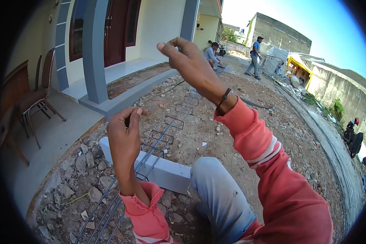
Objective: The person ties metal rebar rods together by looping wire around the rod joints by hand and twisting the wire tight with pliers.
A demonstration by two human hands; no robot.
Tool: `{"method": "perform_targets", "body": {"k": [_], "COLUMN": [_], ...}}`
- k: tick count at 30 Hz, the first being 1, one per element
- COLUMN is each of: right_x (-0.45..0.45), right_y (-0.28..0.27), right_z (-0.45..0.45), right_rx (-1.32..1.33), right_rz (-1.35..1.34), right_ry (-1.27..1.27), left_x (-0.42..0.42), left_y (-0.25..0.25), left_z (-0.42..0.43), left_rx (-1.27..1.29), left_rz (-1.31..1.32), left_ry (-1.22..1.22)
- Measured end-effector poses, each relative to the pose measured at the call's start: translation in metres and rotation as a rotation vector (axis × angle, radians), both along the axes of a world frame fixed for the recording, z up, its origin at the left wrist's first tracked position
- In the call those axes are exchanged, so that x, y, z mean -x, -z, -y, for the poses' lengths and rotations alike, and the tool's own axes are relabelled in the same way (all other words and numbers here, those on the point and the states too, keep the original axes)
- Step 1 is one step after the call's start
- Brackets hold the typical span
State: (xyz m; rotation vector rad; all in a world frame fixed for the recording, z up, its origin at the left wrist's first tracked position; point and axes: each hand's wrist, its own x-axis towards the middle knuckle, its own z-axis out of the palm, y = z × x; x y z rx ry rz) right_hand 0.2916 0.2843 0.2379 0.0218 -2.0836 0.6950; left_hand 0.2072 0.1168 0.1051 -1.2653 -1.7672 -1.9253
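My left hand (125,136) is raised over the rubble beside a long rebar cage (164,132), its fingers curled and thumb pressed towards them; what they hold, if anything, is too small to tell. Higher up and to the right, my right hand (188,61) is lifted with bent fingers and thumb together, a black band at its wrist. Anything in that pinch cannot be made out. The cage has thin bars with square stirrups and lies across a white block (166,173). My bent knee (217,183) in jeans is right of the block.
Broken rubble (81,164) covers the lower left. Chairs (36,91) stand on the porch, near a grey pillar (94,53). One person (211,55) crouches in the distance; another (254,57) in blue walks. Long bars (313,122) lie along the right.
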Motion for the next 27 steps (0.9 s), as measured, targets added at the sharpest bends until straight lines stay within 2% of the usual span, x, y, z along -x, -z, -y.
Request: {"method": "perform_targets", "body": {"k": [2,4,5,7,8,9,10,11,12,13,14,15,16,18,21,23,25,26,27], "right_x": [-0.005,0.008,0.010,0.007,0.010,0.015,0.024,0.028,0.031,0.036,0.034,0.021,0.017,0.015,-0.005,-0.019,-0.030,-0.032,-0.032], "right_y": [0.020,0.052,0.064,0.078,0.092,0.100,0.107,0.107,0.102,0.115,0.103,0.093,0.084,0.073,0.061,0.046,0.033,0.029,0.021], "right_z": [0.006,0.002,-0.001,0.007,0.013,0.011,0.008,0.011,0.010,-0.012,-0.035,-0.027,-0.036,-0.078,-0.111,-0.117,-0.105,-0.091,-0.073], "right_rx": [-0.165,-0.329,-0.306,-0.171,0.107,0.241,0.389,0.672,0.971,1.040,1.019,1.059,1.216,1.394,1.216,1.105,0.700,0.578,0.567], "right_rz": [0.393,0.500,0.500,0.744,0.607,0.477,0.348,0.209,0.056,-0.002,-0.091,-0.162,-0.190,-0.254,-0.193,-0.191,-0.010,-0.037,-0.041], "right_ry": [-0.002,-0.154,-0.159,-0.346,-0.431,-0.507,-0.576,-0.664,-0.723,-0.874,-1.032,-0.964,-0.906,-0.937,-0.886,-0.894,-0.715,-0.284,-0.303], "left_x": [0.005,0.011,0.011,0.010,0.010,0.010,0.014,0.016,0.015,0.008,0.003,-0.006,-0.022,-0.036,-0.042,-0.052,-0.049,-0.044,-0.036], "left_y": [-0.004,-0.001,0.002,0.008,0.009,0.012,0.014,0.012,0.001,0.012,0.013,0.016,0.019,0.021,0.045,0.055,0.058,0.058,0.053], "left_z": [0.013,0.009,0.006,-0.007,-0.014,-0.017,-0.019,-0.020,-0.025,-0.026,-0.035,-0.044,-0.055,-0.074,-0.104,-0.100,-0.093,-0.091,-0.087], "left_rx": [0.047,0.002,-0.050,-0.063,-0.152,-0.235,-0.220,-0.193,-0.218,-0.199,-0.153,-0.129,-0.116,-0.093,-0.039,0.138,0.152,0.201,0.193], "left_rz": [0.106,0.072,0.043,0.028,0.086,0.150,0.170,0.194,0.192,0.241,0.204,0.155,0.111,0.016,-0.090,-0.048,-0.022,0.027,0.016], "left_ry": [-0.100,-0.092,-0.075,-0.122,-0.171,-0.232,-0.285,-0.337,-0.189,-0.044,-0.004,0.036,0.019,0.030,0.150,0.293,0.340,0.400,0.383]}}
